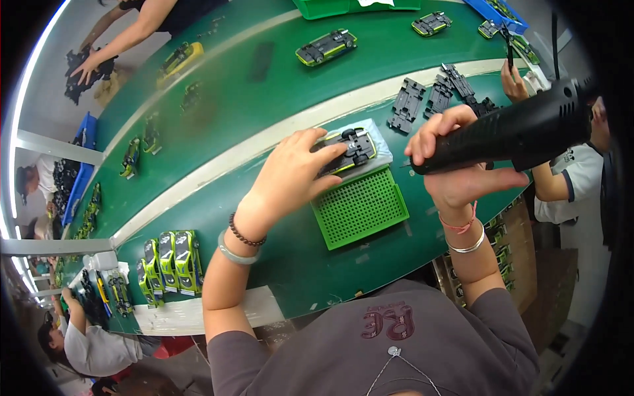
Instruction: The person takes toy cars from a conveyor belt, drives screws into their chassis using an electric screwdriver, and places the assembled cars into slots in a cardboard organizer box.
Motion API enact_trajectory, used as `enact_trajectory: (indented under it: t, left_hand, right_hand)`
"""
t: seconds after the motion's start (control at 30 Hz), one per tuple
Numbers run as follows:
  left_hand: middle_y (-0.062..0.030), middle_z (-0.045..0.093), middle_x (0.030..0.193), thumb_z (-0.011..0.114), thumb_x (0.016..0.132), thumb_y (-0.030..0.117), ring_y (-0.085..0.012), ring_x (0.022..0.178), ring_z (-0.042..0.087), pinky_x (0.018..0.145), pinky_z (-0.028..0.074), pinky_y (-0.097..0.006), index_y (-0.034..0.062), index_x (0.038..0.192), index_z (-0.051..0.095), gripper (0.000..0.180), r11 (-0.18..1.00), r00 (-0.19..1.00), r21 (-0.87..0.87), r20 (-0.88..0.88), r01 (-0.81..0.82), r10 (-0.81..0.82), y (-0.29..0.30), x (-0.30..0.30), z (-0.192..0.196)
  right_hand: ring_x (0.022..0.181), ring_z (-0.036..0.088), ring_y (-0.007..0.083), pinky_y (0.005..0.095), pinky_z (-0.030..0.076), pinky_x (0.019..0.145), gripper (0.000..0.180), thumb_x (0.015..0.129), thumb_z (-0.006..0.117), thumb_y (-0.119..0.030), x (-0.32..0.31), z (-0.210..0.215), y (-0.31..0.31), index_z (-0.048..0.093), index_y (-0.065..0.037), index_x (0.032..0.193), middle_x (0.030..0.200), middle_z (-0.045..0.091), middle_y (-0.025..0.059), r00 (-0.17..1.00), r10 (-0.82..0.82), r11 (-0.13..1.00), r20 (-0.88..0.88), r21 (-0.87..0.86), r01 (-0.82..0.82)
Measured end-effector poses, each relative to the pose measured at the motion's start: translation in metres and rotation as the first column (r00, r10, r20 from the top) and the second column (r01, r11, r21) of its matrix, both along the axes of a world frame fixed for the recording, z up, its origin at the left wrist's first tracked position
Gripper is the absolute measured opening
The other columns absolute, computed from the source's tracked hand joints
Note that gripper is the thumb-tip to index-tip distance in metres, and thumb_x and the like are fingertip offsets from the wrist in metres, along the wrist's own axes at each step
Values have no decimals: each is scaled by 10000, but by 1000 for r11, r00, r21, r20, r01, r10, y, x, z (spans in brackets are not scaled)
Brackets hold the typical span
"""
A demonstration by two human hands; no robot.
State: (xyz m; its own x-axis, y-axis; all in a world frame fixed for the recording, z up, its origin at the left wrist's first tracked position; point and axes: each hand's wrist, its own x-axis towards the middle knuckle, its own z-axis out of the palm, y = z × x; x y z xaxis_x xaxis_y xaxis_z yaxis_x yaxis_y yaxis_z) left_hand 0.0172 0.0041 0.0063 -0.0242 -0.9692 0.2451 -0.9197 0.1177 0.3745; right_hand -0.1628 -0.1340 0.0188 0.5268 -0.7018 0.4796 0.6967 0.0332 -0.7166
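A toy car (356,146) lies wheels up, its black chassis showing, on a light blue pad (382,146) in front of me. My left hand (282,170) is laid over the left part of the car, thumb and fingers on either side of it. In my right hand (456,188) I grip a thick black power screwdriver (508,129), raised to the right of the car. Its body slants up to the right, and its tip cannot be made out. Just below the pad sits a bright green perforated basket (362,208).
Loose black chassis plates (407,102) lie beyond my right hand. Several green toy cars (178,261) stand together at the left. More upturned cars (326,47) rest on the green belt beyond a pale rail (218,155). A co-worker's arm (129,39) reaches in at upper left; others sit at both sides.
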Motion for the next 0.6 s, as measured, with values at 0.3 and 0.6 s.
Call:
enact_trajectory:
  t: [0.3, 0.6]
  left_hand:
    - [-135, 525, 1047, 711, 680, 154, -305, 970, 523, 829, 450, -384, 122, 1112, 572, 455, 1000, 1000, -17, -24, -3, 2, 1, -2, -8]
    - [-138, 523, 1028, 711, 676, 143, -306, 959, 524, 814, 457, -381, 118, 1102, 576, 447, 1000, 999, -30, -32, -5, 4, 3, -1, -7]
  right_hand:
    - [508, 481, 165, 283, 424, 498, 1040, 436, 152, -975, 18, -31, 28, 427, -45, 813, 594, 479, 71, 986, 61, 995, -157, 86, -48]
    - [512, 484, 169, 285, 431, 514, 1047, 449, 124, -971, 29, -45, 34, 422, -41, 826, 602, 490, 78, 986, 34, 996, -162, 88, -20]
